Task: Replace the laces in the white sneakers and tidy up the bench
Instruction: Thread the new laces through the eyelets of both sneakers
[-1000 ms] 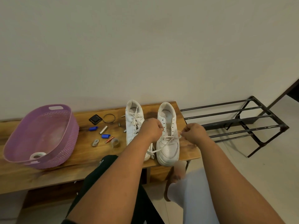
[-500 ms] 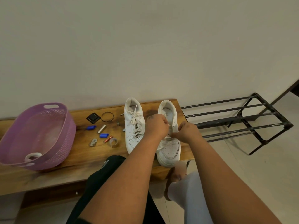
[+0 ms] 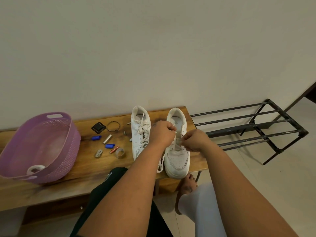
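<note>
While pinching the lace (image 3: 177, 145), left hand (image 3: 162, 134) and right hand (image 3: 195, 141) now drawn together over right sneaker (image 3: 177, 159); threading continues, bench (image 3: 85, 170) untidied.

My basket (image 3: 51, 134) sits at the frame's left on the bench (image 3: 85, 168). Both sneakers (image 3: 140, 134) stand centre, small clutter (image 3: 109, 139) between.

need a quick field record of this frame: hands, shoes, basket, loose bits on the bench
left hand: pinches lace over right sneaker
right hand: pinches same lace, close to left hand
left sneaker: laced, ends loose
right sneaker: lower eyelets laced, upper ones open
basket: purple, at the bench's left end, tape roll inside
bench: blue caps, battery, metal cylinder, ring, black square, clear tape roll lie loose
rack: black, on the floor to the right
</note>
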